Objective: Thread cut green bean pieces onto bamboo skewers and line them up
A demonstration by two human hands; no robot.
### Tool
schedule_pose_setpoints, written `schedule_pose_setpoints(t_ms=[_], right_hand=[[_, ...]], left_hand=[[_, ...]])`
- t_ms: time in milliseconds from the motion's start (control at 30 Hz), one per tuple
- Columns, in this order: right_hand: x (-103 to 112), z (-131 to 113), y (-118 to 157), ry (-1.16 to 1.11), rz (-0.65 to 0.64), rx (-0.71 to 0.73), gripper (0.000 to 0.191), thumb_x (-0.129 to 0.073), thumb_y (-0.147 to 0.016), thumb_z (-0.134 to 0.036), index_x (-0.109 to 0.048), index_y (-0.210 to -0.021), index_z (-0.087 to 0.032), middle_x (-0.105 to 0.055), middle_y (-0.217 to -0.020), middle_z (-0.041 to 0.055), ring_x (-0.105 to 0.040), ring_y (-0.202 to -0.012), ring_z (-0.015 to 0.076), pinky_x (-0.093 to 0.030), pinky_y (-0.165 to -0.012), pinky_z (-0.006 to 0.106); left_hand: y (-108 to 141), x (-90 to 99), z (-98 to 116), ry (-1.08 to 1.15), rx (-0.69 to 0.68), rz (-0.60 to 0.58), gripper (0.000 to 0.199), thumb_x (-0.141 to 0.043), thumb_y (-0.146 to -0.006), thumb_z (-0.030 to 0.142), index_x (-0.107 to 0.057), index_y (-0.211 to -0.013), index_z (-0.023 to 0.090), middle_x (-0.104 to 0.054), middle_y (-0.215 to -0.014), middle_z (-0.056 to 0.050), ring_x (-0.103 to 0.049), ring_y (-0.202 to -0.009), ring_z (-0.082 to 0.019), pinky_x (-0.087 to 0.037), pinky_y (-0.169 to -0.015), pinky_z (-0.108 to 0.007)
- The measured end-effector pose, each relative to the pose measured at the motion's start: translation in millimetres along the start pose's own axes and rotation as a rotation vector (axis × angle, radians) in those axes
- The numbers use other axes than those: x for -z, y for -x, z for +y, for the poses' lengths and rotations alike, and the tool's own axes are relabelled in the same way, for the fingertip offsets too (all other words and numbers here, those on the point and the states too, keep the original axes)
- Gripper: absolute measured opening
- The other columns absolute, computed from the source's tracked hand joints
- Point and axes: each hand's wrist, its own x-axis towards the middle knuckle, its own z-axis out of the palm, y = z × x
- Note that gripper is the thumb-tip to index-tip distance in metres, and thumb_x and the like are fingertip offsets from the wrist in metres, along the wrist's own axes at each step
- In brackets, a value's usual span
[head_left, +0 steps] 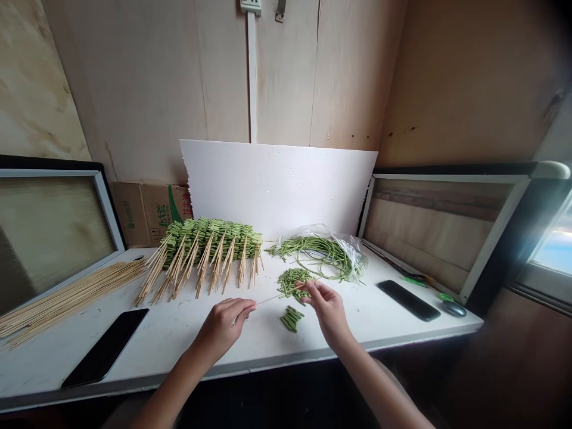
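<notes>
Here's a thin, straight wooden skewer (277, 297), slanting over the white tabletop (179, 341), pinched at one end by the left hand (227, 319) and near the other by the right hand's (328, 307) fingertips! Just below, a neat row of short green stems (292, 320); behind, a loose heap of cut pieces (291, 279). Farther back, long, curling stalks (308, 247) spill from crinkled, clear plastic (356, 257), and to the left, dense, ridged stacks (214, 232) bristle with sticks (203, 271).

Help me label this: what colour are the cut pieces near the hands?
The cut pieces are green, clearest in the head view.
</notes>
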Motion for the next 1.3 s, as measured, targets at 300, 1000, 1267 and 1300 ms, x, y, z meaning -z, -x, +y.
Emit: schedule_pose_setpoints(t_ms=[300, 1000, 1267, 1300], right_hand=[[-18, 12, 13, 0.018, -0.040, -0.025, 0.037, -0.076, -0.083, -0.059, -0.080, -0.092, -0.023, -0.077, -0.110, 0.0106, -0.069, -0.111, 0.0331, -0.061, -0.083, 0.042], [16, 14, -11, 0.404, -0.166, 0.035, 0.044, -0.069, -0.086, -0.062, -0.080, -0.108, -0.025, -0.079, -0.104, 0.0107, -0.071, -0.090, 0.0303, -0.058, -0.072, 0.043], [27, 36, -12, 1.100, -0.245, 0.150, 0.033, -0.059, -0.095, -0.045, -0.080, -0.084, -0.022, -0.076, -0.087, 0.0089, -0.064, -0.089, 0.0288, -0.048, -0.082, 0.041], [23, 41, -10, 1.130, -0.236, 0.159, 0.031, -0.060, -0.094, -0.044, -0.080, -0.084, -0.023, -0.075, -0.084, 0.0086, -0.063, -0.090, 0.0288, -0.047, -0.083, 0.040]], left_hand=[[2, -1.3, 3, 0.035, 0.071, -0.064, 0.025, -0.050, -0.104, 0.026, -0.074, -0.105, 0.019, -0.072, -0.079, -0.005, -0.068, -0.070, -0.016, -0.053, -0.069, -0.027], [2, -7.4, -1, 0.094, 0.282, -0.059, 0.025, -0.051, -0.103, 0.033, -0.072, -0.102, 0.019, -0.067, -0.073, -0.001, -0.060, -0.058, -0.012, -0.047, -0.061, -0.022], [3, -7.3, -9, 0.071, 0.330, -0.084, 0.027, -0.050, -0.103, 0.036, -0.073, -0.101, 0.021, -0.066, -0.073, 0.000, -0.060, -0.061, -0.013, -0.045, -0.060, -0.022], [3, -7.9, -10, 0.068, 0.331, -0.090, 0.028, -0.050, -0.103, 0.036, -0.073, -0.101, 0.021, -0.065, -0.073, 0.000, -0.060, -0.061, -0.013, -0.045, -0.060, -0.022]])
